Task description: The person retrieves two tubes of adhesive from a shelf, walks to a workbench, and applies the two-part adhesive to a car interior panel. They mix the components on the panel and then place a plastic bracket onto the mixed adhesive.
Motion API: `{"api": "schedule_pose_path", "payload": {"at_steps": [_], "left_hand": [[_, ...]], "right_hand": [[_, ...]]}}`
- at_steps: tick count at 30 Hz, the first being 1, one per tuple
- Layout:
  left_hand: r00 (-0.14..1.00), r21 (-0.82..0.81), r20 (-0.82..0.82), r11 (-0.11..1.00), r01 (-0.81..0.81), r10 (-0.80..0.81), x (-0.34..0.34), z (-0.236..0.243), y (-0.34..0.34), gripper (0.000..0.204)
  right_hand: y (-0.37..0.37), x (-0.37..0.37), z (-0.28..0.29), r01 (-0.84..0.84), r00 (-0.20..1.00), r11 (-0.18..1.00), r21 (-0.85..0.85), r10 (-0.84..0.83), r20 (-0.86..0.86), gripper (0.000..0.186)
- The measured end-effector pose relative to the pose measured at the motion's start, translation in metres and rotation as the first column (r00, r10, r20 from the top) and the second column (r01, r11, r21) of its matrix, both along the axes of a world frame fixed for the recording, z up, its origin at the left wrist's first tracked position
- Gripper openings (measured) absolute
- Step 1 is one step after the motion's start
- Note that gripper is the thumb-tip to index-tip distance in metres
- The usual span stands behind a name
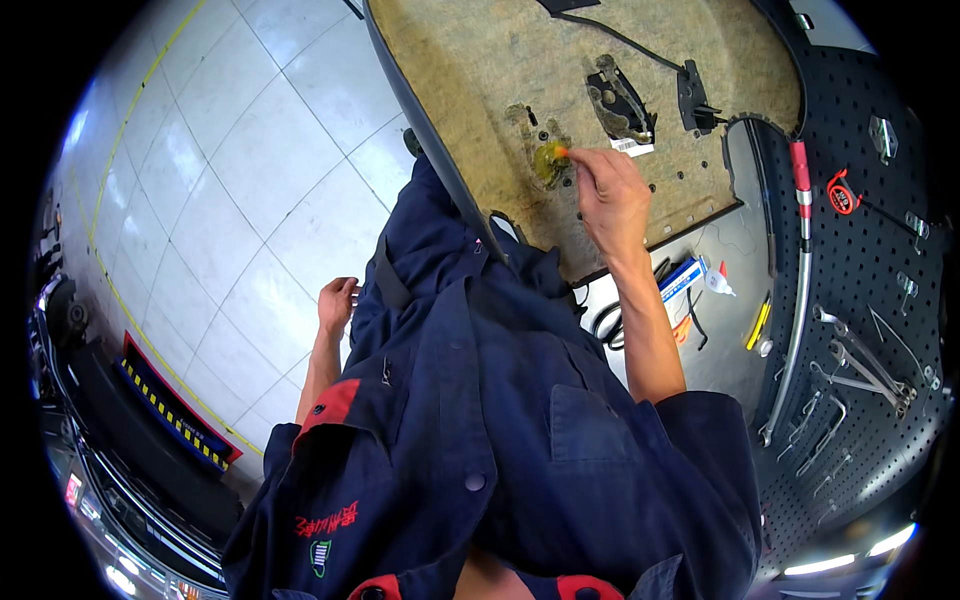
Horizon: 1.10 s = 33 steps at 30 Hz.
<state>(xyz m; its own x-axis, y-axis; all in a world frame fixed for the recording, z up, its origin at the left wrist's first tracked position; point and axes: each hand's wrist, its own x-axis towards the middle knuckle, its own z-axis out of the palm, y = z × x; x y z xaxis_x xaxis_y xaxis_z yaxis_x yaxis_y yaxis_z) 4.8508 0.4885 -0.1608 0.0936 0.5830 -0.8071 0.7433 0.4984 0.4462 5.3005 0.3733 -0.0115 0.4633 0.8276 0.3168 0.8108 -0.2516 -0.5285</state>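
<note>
My right hand [612, 195] reaches over a tan, felt-like panel [470, 60] with a dark rim. Its thumb and fingers pinch a small orange-tipped thing [562, 153] whose kind I cannot make out. A yellow-green, see-through rounded patch [547, 163] lies right beside the orange tip, over a torn, rough spot on the panel. Just beyond that is a black bracket [622, 105] in a ragged cutout, with a white label at its near end. My left hand [338, 300] hangs low at my left side by my dark trousers, fingers loosely bent, with nothing visible in it.
Under the panel's near right edge, a metal worktop [735, 330] bears a blue-and-white box [682, 278], a white nozzle-tipped bottle [718, 282], black cable and a yellow pen-like thing [758, 322]. A black pegboard [850, 280] at right carries wrenches [865, 365]. Tiled floor [250, 170] lies left.
</note>
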Motion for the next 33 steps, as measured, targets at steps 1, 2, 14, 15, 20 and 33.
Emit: {"api": "schedule_pose_path", "payload": {"at_steps": [1,2,14,15,20,33], "left_hand": [[1.0,-0.011,-0.008,1.0,-0.02,0.02,0.0,0.001,-0.001,0.027],[0.999,-0.018,-0.011,0.999,-0.041,0.041,0.003,0.001,-0.002,0.027],[0.996,-0.035,0.003,0.996,-0.088,0.088,0.001,-0.004,0.0,0.026],[0.996,-0.029,0.002,0.996,-0.089,0.089,0.0,-0.003,-0.001,0.026],[0.999,0.016,-0.043,1.0,0.008,-0.007,0.003,0.007,-0.009,0.028],[1.0,0.016,-0.016,1.0,-0.001,0.001,0.001,-0.002,-0.009,0.028]], "right_hand": [[-0.003,-0.003,-0.003,-0.025,0.998,1.0,-0.01,0.026,0.05,0.018],[-0.003,-0.005,-0.006,-0.052,0.993,0.999,-0.017,0.053,0.104,0.02],[-0.009,-0.015,-0.005,-0.234,0.963,0.971,-0.053,0.239,0.129,0.027],[-0.012,-0.016,-0.006,-0.252,0.962,0.966,-0.053,0.256,0.093,0.027],[0.002,-0.003,-0.007,-0.003,0.954,0.999,-0.046,-0.011,-0.301,0.017],[0.01,0.016,-0.009,0.189,0.71,0.934,-0.303,-0.343,-0.615,0.017]]}}
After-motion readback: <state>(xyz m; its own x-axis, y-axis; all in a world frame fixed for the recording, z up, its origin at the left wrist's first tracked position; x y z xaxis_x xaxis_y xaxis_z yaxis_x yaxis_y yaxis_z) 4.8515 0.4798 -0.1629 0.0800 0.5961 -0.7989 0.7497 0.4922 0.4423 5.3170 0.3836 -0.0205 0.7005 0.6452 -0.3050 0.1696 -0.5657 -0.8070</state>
